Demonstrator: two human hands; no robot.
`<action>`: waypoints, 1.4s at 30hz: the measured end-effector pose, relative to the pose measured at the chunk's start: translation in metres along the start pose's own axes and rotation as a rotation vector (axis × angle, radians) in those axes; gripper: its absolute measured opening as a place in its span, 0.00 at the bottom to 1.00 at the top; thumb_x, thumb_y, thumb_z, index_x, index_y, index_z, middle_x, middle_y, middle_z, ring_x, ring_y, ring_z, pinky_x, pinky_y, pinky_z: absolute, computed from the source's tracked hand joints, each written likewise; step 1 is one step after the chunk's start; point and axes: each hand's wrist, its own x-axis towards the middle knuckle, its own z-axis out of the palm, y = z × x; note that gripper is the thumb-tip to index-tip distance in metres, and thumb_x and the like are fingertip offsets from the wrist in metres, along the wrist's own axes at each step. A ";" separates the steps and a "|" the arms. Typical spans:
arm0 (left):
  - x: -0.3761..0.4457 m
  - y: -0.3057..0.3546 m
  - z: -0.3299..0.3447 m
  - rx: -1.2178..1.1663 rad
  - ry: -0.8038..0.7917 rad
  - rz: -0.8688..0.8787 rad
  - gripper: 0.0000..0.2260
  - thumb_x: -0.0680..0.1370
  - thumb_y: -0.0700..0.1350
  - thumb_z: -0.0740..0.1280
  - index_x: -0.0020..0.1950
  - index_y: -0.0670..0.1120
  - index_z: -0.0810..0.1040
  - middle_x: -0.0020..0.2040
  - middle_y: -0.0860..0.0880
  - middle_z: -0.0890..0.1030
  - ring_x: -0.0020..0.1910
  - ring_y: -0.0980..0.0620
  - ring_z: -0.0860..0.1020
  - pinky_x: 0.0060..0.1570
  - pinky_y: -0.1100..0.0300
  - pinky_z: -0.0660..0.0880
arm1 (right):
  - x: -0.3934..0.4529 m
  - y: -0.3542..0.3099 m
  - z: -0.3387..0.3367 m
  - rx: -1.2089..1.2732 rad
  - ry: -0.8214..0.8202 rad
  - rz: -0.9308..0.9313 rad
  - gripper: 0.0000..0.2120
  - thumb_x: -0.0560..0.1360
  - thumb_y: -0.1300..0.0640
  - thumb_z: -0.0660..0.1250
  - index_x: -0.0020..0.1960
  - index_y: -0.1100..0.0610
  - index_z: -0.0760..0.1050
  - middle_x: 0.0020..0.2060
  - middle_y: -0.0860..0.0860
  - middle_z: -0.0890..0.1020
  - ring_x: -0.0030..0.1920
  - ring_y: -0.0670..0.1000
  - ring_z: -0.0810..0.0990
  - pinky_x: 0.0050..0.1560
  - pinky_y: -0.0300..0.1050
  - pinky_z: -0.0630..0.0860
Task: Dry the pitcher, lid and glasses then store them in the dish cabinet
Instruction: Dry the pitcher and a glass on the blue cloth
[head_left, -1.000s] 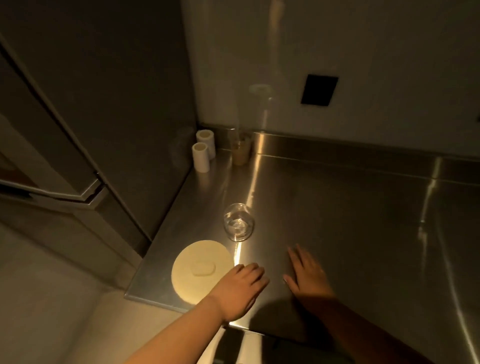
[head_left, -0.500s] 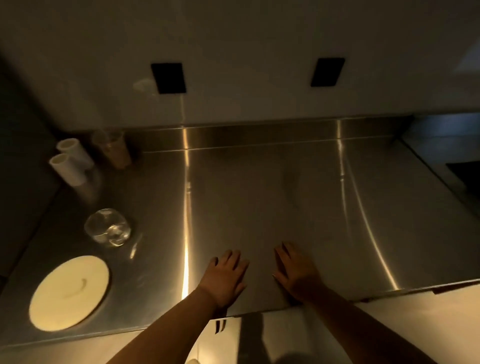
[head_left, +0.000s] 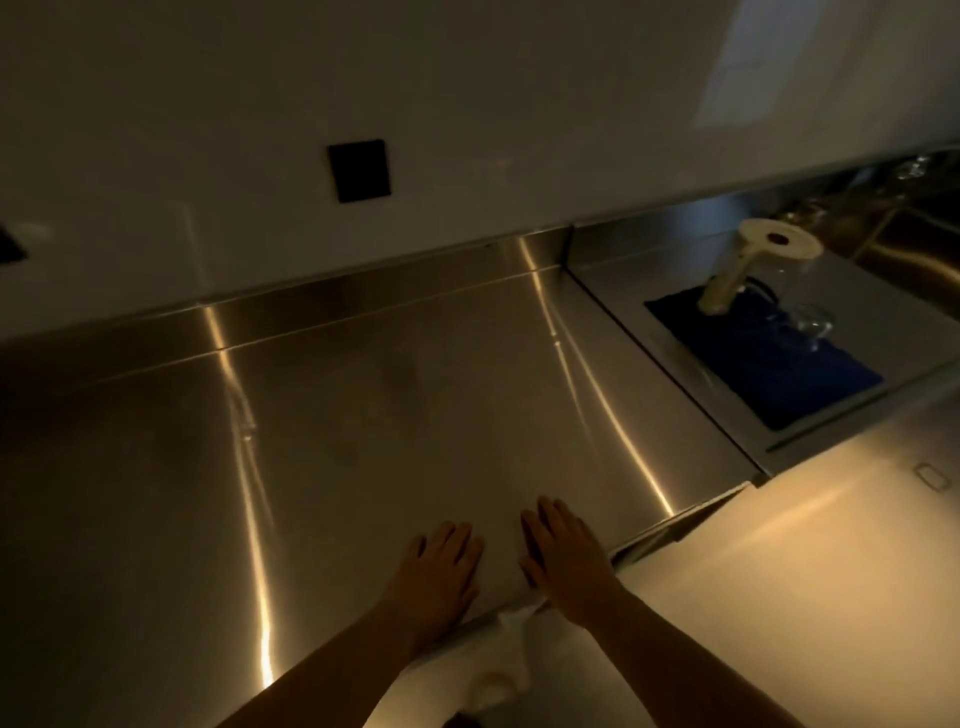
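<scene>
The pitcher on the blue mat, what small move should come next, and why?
Probably reach the right hand toward the pitcher: both hands lie flat and empty on the steel counter, left hand too, while the pitcher and a glass wait on the blue mat.

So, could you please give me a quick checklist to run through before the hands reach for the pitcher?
1. Left hand free, flat on the counter: ok.
2. Right hand free, flat: ok.
3. Pitcher in view, on the blue mat: ok.
4. Glass beside it on the mat: ok.
5. Drying cloth at hand: cannot tell.
6. Pitcher within reach from here: cannot tell, it sits far right.
</scene>
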 end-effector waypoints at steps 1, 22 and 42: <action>0.017 0.007 -0.003 -0.014 -0.024 0.014 0.27 0.81 0.56 0.52 0.77 0.49 0.50 0.78 0.47 0.50 0.76 0.47 0.50 0.71 0.47 0.52 | 0.000 0.015 -0.003 0.003 -0.009 0.020 0.30 0.80 0.44 0.51 0.77 0.54 0.47 0.77 0.55 0.48 0.76 0.56 0.46 0.74 0.52 0.48; 0.352 0.181 -0.096 0.056 -0.088 0.295 0.26 0.82 0.52 0.49 0.78 0.48 0.45 0.78 0.47 0.46 0.76 0.48 0.46 0.72 0.47 0.49 | 0.055 0.315 -0.084 0.018 -0.091 0.184 0.31 0.79 0.49 0.57 0.76 0.53 0.47 0.76 0.55 0.47 0.75 0.58 0.43 0.73 0.57 0.43; 0.488 0.363 -0.108 -0.230 0.020 -0.165 0.27 0.82 0.54 0.52 0.78 0.49 0.46 0.78 0.50 0.47 0.76 0.49 0.47 0.73 0.52 0.47 | 0.065 0.577 -0.131 0.011 -0.135 -0.054 0.25 0.78 0.49 0.58 0.73 0.53 0.60 0.73 0.54 0.62 0.73 0.55 0.59 0.73 0.52 0.55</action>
